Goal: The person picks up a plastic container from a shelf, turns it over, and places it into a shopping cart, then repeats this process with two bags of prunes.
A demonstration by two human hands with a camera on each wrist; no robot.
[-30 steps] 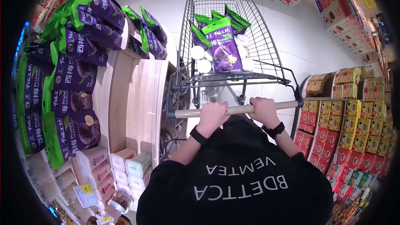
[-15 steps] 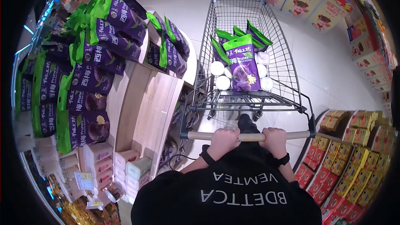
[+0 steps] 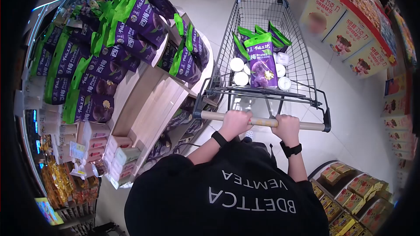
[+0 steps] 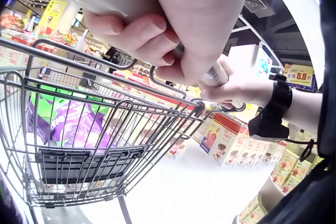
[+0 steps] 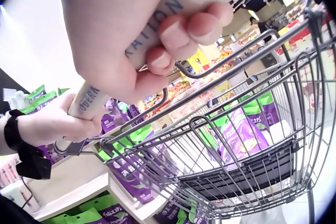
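Both hands grip the beige handlebar [image 3: 214, 116] of a wire shopping cart [image 3: 313, 78]. My left hand [image 3: 236, 123] holds it left of the middle, and my right hand [image 3: 286, 129] a little further right. Curled fingers [image 4: 149, 32] wrap the bar in the left wrist view; the right hand's fingers [image 5: 176, 30] do the same in the right wrist view. Inside the cart a purple and green bag of prunes [image 3: 264, 63] leans upright in front of several similar bags. White round-lidded containers [image 3: 240, 78] stand on either side of it.
A wooden display shelf [image 3: 148, 105] stacked with prune bags [image 3: 100, 67] stands close along the cart's left side. Printed cartons [image 3: 350, 39] line the far right. A low rack of small boxes [image 3: 350, 192] is at the lower right. Pale tiled floor [image 3: 332, 113] lies right of the cart.
The view has swung to the right, and the cart now points more toward the aisle beside the cartons. The small-box rack has slid down and back. Both hands have kept their grip on the handlebar.
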